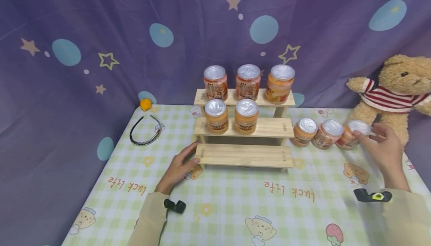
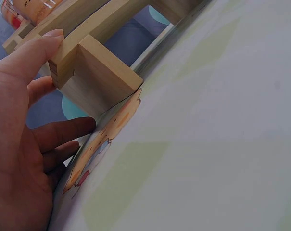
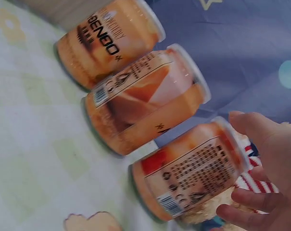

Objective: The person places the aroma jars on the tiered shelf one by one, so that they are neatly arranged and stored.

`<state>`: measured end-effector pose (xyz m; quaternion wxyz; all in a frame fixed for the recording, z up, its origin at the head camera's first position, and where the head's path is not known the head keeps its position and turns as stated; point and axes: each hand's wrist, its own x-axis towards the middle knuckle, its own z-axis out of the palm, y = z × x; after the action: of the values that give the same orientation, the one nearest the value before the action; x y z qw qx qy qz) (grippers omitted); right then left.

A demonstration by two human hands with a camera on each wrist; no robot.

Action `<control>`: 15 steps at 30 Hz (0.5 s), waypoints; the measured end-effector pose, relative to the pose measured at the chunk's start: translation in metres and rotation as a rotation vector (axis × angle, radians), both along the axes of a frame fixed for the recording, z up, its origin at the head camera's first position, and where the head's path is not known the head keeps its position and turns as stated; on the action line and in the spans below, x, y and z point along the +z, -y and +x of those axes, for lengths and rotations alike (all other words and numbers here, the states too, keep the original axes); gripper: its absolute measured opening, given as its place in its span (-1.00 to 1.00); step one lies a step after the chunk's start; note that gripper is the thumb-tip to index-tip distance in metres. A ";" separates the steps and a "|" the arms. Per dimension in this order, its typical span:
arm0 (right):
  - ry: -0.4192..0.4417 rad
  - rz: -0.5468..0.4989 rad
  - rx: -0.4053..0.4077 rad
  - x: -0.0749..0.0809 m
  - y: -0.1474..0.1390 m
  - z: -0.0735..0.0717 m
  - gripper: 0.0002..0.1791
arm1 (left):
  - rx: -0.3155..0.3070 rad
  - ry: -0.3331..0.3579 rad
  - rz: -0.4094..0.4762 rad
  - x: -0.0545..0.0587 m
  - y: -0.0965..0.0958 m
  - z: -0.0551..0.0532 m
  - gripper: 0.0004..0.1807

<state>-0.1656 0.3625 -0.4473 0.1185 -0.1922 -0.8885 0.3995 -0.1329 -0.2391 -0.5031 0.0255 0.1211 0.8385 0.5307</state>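
Note:
A three-tier wooden display stand (image 1: 242, 154) is on the table. My left hand (image 1: 178, 167) holds the left end of its lowest board, thumb (image 2: 51, 41) on the front corner and index finger at the board's end; the other fingers hang loose below. By the rightmost jar (image 1: 348, 135) of a row of three on the table, my right hand (image 1: 385, 147) has its fingers spread round the lid side. In the right wrist view, the thumb (image 3: 251, 126) is close to that lid. A middle jar (image 1: 326, 135) and a left jar (image 1: 304, 134) complete the row, all orange with silver lids.
Three similar jars (image 1: 248, 83) stand on the top tier and two jars (image 1: 246, 117) on the middle one. A teddy bear (image 1: 387, 104) sits behind the right hand. A black headband (image 1: 144, 141) and a yellow pompom (image 1: 146, 104) lie at the left on the checked tablecloth (image 1: 229, 201).

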 end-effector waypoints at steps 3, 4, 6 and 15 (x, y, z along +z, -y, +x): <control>-0.020 0.008 0.037 -0.006 0.001 -0.004 -0.14 | 0.004 0.003 0.006 0.000 0.000 -0.001 -0.37; -0.022 0.010 0.044 -0.007 0.002 -0.005 -0.14 | 0.002 0.001 0.004 0.000 0.000 -0.001 -0.37; -0.024 0.023 0.055 -0.010 0.004 -0.006 -0.15 | 0.003 0.000 0.001 0.000 0.000 -0.001 -0.37; -0.053 0.045 0.015 -0.019 0.012 -0.009 -0.18 | 0.006 0.001 -0.008 0.001 -0.001 0.000 -0.37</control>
<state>-0.1744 0.3501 -0.4659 0.1433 -0.1722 -0.8951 0.3854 -0.1327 -0.2381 -0.5018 0.0247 0.1185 0.8408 0.5276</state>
